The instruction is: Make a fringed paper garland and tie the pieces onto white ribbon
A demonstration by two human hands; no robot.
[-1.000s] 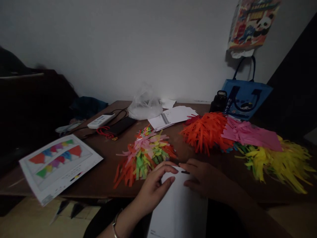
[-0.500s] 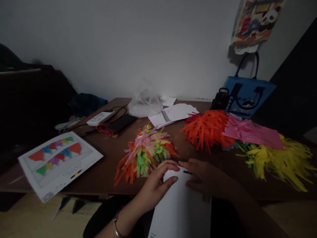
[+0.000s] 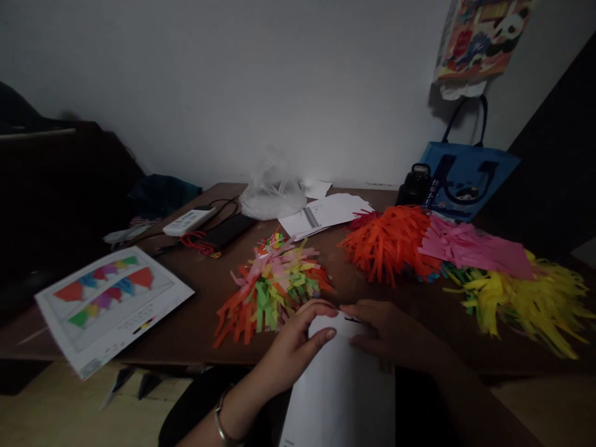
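A long white paper sheet [image 3: 342, 391] hangs over the table's front edge toward my lap. My left hand [image 3: 298, 341] grips its upper left edge, thumb on top and fingers curled behind. On the upper right side, my right hand [image 3: 391, 332] holds the same sheet, its fingertips close to the left ones; that hand is in shadow. A short dark mark shows near the sheet's top. Just beyond my left hand lies a bundle of multicoloured paper fringe [image 3: 274, 285].
Orange fringe [image 3: 393, 242], pink fringe [image 3: 475, 245] and yellow fringe [image 3: 535, 298] lie right. Printed sheet [image 3: 112, 304] overhangs the left front edge. White papers [image 3: 328, 214], plastic bag [image 3: 272, 195], power strip [image 3: 190, 221], black bottle [image 3: 412, 186] and blue bag [image 3: 465, 180] stand or lie behind.
Both hands keep nearly the same place and grip. The white sheet's lower right edge has shifted slightly to the left.
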